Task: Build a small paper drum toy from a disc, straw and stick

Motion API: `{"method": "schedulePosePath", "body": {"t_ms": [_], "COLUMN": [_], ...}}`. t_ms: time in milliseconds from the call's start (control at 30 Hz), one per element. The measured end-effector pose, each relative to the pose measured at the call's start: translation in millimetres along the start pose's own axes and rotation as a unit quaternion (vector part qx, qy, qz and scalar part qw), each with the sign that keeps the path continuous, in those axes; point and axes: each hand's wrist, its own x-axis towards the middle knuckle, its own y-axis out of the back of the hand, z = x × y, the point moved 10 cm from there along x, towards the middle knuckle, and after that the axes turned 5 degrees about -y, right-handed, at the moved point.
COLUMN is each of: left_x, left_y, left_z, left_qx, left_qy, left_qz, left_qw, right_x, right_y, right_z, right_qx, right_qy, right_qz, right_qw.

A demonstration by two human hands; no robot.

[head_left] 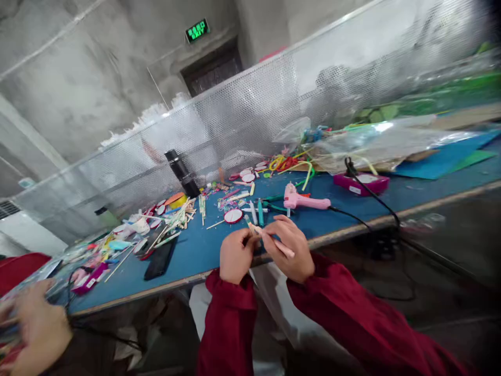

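Head view: your left hand and right hand both pinch a thin stick, bracing each end over the table edge; glue gun at one o'clock.

Workshop interior. Bare grey concrete wall crossed by a thin slanting conduit. A dark doorway lies beneath a lit green exit sign. A perforated metal screen stands along the far edge of the blue-topped bench, whose front edge is pale wood. White unit at far left. Floor below the bench is dark and blurred.
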Motion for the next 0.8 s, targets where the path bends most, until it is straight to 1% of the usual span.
{"method": "schedulePosePath", "body": {"t_ms": [300, 467, 633, 800], "left_x": [0.6, 0.4, 1.3, 1.6], "left_y": [-0.8, -0.9, -1.6, 0.3], "left_z": [-0.6, -2.5, -1.5, -1.8], "left_qx": [-0.033, -0.032, -0.035, -0.034], "left_qy": [-0.003, 0.006, -0.002, -0.001], "left_qz": [-0.002, -0.004, -0.003, 0.008], "left_qw": [0.999, 0.999, 0.999, 0.999], "right_x": [2.2, 2.0, 1.6, 1.0], "right_y": [-2.9, -3.5, -0.1, -2.8], "right_z": [-0.6, -2.1, -1.0, -4.5], "right_qx": [-0.009, -0.007, -0.012, -0.010], "right_qy": [0.000, 0.006, -0.001, 0.006], "right_qz": [0.000, -0.009, 0.007, -0.005], "right_qw": [1.000, 1.000, 1.000, 1.000]}}
